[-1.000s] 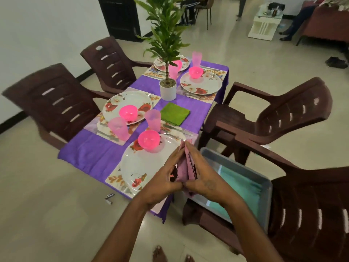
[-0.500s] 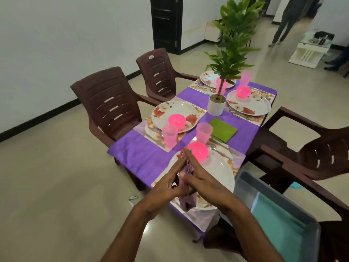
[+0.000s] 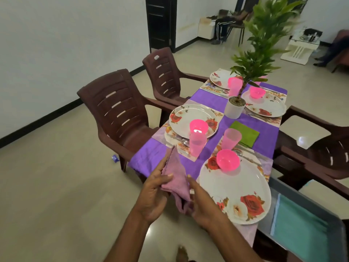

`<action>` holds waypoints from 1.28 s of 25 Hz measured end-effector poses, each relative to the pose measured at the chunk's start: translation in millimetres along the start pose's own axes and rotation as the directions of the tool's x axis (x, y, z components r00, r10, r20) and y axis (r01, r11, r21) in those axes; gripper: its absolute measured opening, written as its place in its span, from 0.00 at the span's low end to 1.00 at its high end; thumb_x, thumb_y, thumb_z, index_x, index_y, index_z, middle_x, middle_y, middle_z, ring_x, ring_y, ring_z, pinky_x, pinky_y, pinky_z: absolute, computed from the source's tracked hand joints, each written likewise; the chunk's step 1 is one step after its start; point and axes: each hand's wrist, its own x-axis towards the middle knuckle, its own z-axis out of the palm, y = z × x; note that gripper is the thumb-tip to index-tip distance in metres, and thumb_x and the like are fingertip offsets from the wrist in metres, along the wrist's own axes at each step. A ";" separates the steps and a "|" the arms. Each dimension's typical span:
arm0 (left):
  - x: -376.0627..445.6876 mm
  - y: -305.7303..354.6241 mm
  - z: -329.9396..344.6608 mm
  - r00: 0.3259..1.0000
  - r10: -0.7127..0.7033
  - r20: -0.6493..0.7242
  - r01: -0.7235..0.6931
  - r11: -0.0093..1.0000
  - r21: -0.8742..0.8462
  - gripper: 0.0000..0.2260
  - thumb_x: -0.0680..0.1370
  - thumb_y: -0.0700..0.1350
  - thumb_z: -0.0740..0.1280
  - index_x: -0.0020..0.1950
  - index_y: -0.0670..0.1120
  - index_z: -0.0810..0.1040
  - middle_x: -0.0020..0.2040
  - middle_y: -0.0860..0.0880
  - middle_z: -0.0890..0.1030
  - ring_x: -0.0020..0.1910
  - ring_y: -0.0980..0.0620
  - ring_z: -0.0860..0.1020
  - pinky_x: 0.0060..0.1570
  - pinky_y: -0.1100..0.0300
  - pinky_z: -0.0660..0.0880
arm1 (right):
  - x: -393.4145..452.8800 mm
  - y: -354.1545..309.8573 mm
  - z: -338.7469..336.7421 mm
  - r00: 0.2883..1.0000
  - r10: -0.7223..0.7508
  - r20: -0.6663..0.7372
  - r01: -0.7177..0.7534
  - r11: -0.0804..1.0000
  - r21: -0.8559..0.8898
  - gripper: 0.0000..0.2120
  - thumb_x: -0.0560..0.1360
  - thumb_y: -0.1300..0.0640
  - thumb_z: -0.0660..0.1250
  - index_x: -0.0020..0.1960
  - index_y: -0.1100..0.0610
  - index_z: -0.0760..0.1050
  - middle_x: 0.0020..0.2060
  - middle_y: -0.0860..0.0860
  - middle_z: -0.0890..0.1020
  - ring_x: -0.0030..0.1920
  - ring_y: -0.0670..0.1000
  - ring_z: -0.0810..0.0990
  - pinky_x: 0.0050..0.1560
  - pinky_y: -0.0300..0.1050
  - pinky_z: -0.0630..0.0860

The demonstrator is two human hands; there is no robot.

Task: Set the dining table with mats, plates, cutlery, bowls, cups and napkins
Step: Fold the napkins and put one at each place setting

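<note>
I hold a folded pink napkin (image 3: 175, 176) in the air over the near left corner of the purple-covered table (image 3: 151, 157). My left hand (image 3: 154, 193) grips it from the left, thumb on top. My right hand (image 3: 200, 203) holds its lower right side. Just right of it lies the nearest floral plate (image 3: 238, 190) on a mat, with a pink bowl (image 3: 227, 159) and a pink cup (image 3: 231, 138) behind. A green napkin (image 3: 244, 133) lies folded mid-table. Three more plates with pink bowls and cups sit farther along.
A potted plant (image 3: 236, 106) stands mid-table. Brown plastic chairs (image 3: 117, 114) line the left and right sides. A grey tray (image 3: 309, 229) with a teal cloth rests on the chair at lower right. People sit far back in the room.
The view swung left and closer to the table. My hands carried the pink napkin leftward, off the nearest plate toward the table's near left corner, and spread it flatter.
</note>
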 end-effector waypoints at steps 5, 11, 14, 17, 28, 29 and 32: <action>37.9 19.6 -40.7 0.997 -0.041 -0.063 0.042 0.999 0.007 0.34 0.72 0.35 0.69 0.77 0.51 0.70 0.74 0.43 0.74 0.72 0.38 0.73 0.69 0.44 0.71 | 31.9 -9.1 16.1 0.969 -0.122 0.215 0.054 0.953 0.298 0.21 0.77 0.61 0.69 0.69 0.63 0.76 0.62 0.66 0.81 0.55 0.64 0.84 0.50 0.57 0.84; 94.7 42.3 -107.0 0.974 -0.195 -0.112 0.225 0.887 0.404 0.34 0.75 0.28 0.64 0.75 0.57 0.73 0.73 0.51 0.75 0.70 0.46 0.76 0.69 0.45 0.73 | 92.9 -29.2 13.4 0.909 -0.413 0.059 0.415 0.909 -0.025 0.39 0.66 0.70 0.75 0.72 0.45 0.74 0.69 0.49 0.78 0.65 0.56 0.80 0.56 0.55 0.81; 125.6 34.5 -130.7 0.939 -0.325 -0.111 0.332 0.776 0.536 0.30 0.77 0.30 0.65 0.73 0.56 0.75 0.74 0.54 0.73 0.69 0.51 0.77 0.65 0.52 0.77 | 115.3 -23.0 -3.2 0.920 -0.390 0.044 0.391 0.903 -0.179 0.38 0.66 0.67 0.75 0.70 0.41 0.75 0.72 0.47 0.74 0.69 0.54 0.76 0.62 0.55 0.79; 153.6 19.6 -149.1 0.914 -0.402 -0.055 0.334 0.668 0.665 0.32 0.77 0.31 0.67 0.73 0.61 0.74 0.74 0.56 0.72 0.67 0.57 0.77 0.62 0.60 0.76 | 125.8 -14.9 -17.8 0.934 -0.356 -0.031 0.330 0.891 -0.313 0.37 0.68 0.65 0.75 0.70 0.36 0.74 0.72 0.45 0.71 0.69 0.51 0.74 0.65 0.54 0.78; 211.8 9.7 -192.8 0.807 -0.576 0.129 0.051 0.286 0.957 0.40 0.76 0.36 0.72 0.82 0.57 0.57 0.80 0.54 0.58 0.79 0.54 0.58 0.76 0.60 0.58 | 147.3 21.5 2.2 0.807 -0.516 -0.287 0.094 0.591 -0.801 0.37 0.72 0.66 0.69 0.78 0.56 0.62 0.72 0.49 0.67 0.72 0.48 0.64 0.72 0.40 0.62; 216.7 10.6 -191.5 0.810 -0.567 0.149 0.019 0.279 0.960 0.41 0.76 0.36 0.72 0.82 0.56 0.56 0.81 0.53 0.58 0.79 0.54 0.58 0.76 0.61 0.56 | 150.0 25.8 4.5 0.788 -0.549 -0.280 0.124 0.586 -0.801 0.37 0.71 0.65 0.68 0.78 0.58 0.61 0.73 0.51 0.67 0.73 0.48 0.64 0.73 0.44 0.64; 236.0 15.6 -191.4 0.795 -0.583 0.170 -0.029 0.244 0.969 0.42 0.73 0.40 0.73 0.82 0.55 0.56 0.82 0.50 0.56 0.80 0.52 0.57 0.78 0.57 0.55 | 161.9 35.2 7.1 0.768 -0.563 -0.306 0.130 0.604 -0.786 0.36 0.71 0.57 0.64 0.78 0.61 0.61 0.74 0.54 0.67 0.74 0.50 0.65 0.74 0.39 0.63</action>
